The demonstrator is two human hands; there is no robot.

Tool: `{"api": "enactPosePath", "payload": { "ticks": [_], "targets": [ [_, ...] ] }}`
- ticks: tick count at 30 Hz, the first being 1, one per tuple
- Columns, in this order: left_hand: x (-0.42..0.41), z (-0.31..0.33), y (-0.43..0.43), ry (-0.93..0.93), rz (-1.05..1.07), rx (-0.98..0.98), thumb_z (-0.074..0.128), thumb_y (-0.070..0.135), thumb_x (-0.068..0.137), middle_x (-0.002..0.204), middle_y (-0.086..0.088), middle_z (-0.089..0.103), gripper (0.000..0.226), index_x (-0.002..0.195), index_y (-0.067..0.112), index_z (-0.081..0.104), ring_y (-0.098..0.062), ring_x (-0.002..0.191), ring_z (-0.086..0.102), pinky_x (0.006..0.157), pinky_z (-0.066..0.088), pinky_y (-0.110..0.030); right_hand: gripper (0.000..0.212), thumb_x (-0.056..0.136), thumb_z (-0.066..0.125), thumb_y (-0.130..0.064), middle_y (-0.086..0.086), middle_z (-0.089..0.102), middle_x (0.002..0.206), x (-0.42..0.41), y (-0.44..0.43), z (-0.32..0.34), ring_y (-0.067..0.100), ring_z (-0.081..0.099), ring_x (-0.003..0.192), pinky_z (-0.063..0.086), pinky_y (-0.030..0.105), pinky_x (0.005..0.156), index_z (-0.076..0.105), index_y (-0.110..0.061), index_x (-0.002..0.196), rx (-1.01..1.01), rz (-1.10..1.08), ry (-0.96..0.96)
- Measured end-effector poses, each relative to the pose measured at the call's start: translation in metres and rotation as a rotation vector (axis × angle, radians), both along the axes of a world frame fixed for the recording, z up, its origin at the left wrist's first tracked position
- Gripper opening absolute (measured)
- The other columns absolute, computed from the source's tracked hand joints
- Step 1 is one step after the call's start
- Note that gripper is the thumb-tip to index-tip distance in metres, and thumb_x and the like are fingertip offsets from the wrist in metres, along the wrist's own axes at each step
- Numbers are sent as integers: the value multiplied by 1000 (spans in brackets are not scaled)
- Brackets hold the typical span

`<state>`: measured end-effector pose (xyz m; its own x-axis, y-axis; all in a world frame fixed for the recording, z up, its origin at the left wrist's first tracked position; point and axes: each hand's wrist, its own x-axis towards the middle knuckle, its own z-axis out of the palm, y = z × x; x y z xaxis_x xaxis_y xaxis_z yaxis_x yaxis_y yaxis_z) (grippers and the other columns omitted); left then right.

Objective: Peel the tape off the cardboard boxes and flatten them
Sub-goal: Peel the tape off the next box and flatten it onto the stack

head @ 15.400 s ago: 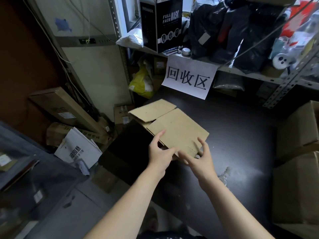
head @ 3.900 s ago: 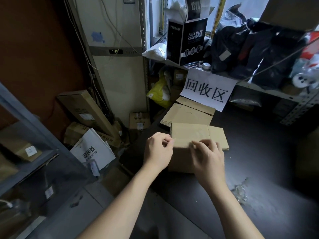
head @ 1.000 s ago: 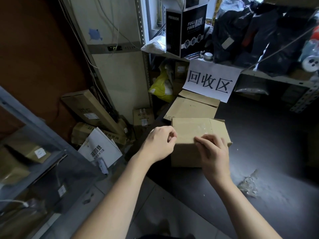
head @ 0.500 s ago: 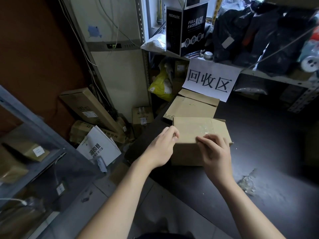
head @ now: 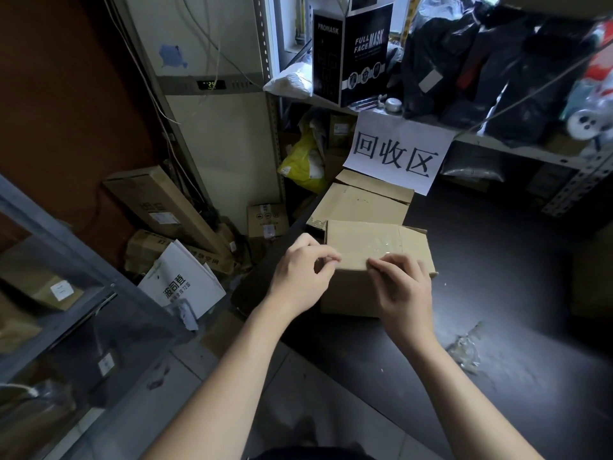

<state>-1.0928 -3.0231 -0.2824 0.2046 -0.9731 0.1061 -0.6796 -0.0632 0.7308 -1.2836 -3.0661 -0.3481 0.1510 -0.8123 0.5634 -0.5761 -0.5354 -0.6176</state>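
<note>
box (head: pixel 413 242): upright on tabletop (head: pixel 514 277), near its left edge, in front of flattened box (head: pixel 361 204)
tape (head: pixel 378 243): clear strip across top, wraps over near edge
left hand (head: pixel 300 272): thumb and forefinger pinch box's near-left top corner
right hand (head: pixel 403 287): fingertips curled onto tape at near edge; lifted end or not, cannot tell
step: start the tape end
how: nail under the end, peel low and slow along the seam, left pins box so strip comes off whole

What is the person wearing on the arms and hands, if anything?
Nothing visible: the left hand and right hand are ungloved, with no rings, watch or bracelet seen. Both forearms are bare, no sleeves in view.
</note>
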Motion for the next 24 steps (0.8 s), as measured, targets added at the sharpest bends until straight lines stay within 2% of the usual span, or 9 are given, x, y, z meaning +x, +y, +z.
{"api": "enactPosePath", "payload": {
  "ticks": [4, 7, 14, 17, 20, 22, 24],
  "targets": [
    [-4, 3, -4, -13, 48, 74, 62, 24, 97, 104, 6, 52, 10, 96, 27, 72, -9, 89, 59, 80, 51, -31, 15, 92, 75, -12, 1, 66, 102, 2, 1, -1, 26, 58, 93, 40, 33, 85, 80, -12, 106, -10, -14, 10],
    [-5, 3, -7, 5, 56, 122, 61, 23, 98, 108, 5, 50, 9, 98, 24, 70, -13, 93, 59, 83, 50, -33, 15, 92, 75, -13, 0, 66, 102, 3, 1, -1, 28, 59, 92, 35, 28, 86, 80, -12, 106, -12, -18, 15],
    [-4, -6, -6, 34, -42, 157, 52, 25, 105, 113, 5, 41, 11, 101, 25, 62, -12, 107, 52, 91, 42, -32, 14, 93, 74, -12, -1, 64, 103, 1, 2, 1, 28, 60, 94, 36, 28, 86, 79, -12, 105, 9, -29, -5],
    [-6, -14, -3, 100, -81, 110, 51, 23, 106, 115, 6, 38, 11, 99, 26, 59, -10, 111, 49, 94, 36, -26, 22, 94, 67, -21, -2, 63, 105, -2, 2, 5, 24, 55, 96, 37, 31, 87, 77, -18, 113, 62, -19, -12],
    [-11, -19, 0, 72, -84, 40, 53, 22, 105, 115, 5, 35, 10, 98, 27, 58, -9, 111, 46, 94, 34, -21, 33, 95, 58, -24, -5, 58, 109, -4, 3, 13, 16, 43, 98, 31, 34, 91, 72, -30, 125, 106, 27, 72],
    [-16, -19, 1, 57, -83, -18, 56, 19, 103, 113, 5, 35, 10, 97, 26, 59, -10, 109, 45, 94, 34, -20, 27, 95, 59, -27, -7, 57, 108, -4, 4, 19, 18, 42, 100, 32, 38, 91, 76, -32, 116, 114, 42, 87],
    [-20, -17, 2, 56, -80, -58, 57, 16, 102, 113, 4, 35, 9, 97, 24, 61, -10, 110, 44, 95, 34, -20, 14, 94, 68, -28, -9, 60, 105, -3, 4, 23, 21, 48, 99, 40, 46, 89, 78, -30, 104, 102, 24, 35]
  ]
}}
